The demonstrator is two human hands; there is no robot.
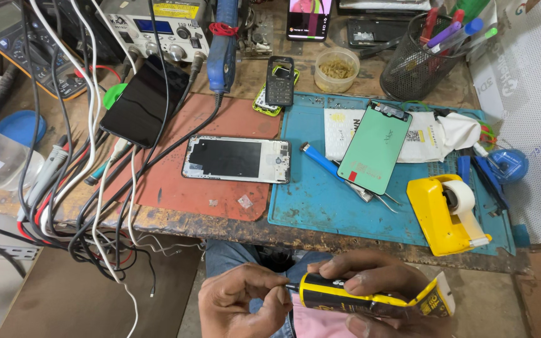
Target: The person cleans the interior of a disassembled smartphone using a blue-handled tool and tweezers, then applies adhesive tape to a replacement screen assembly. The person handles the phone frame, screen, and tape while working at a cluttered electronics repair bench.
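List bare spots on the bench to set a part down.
Free: blue mat front-left, between the phone frame and tape dispenser; red mat front edge below the frame. Crowded: the left side under cables, the back row by the pen cup. Both hands hold a glue tube below the edge.

Bright even light, soft shadows — edges bowed; sharp

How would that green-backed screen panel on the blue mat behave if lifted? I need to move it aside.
The screen panel looks thin and flat, so probably light and slightly bendy, and fragile. It lies partly on white packets and tweezers, so it may rock or slide when pushed. Its smooth backing could be slippery; lifting by the edges seems safest.
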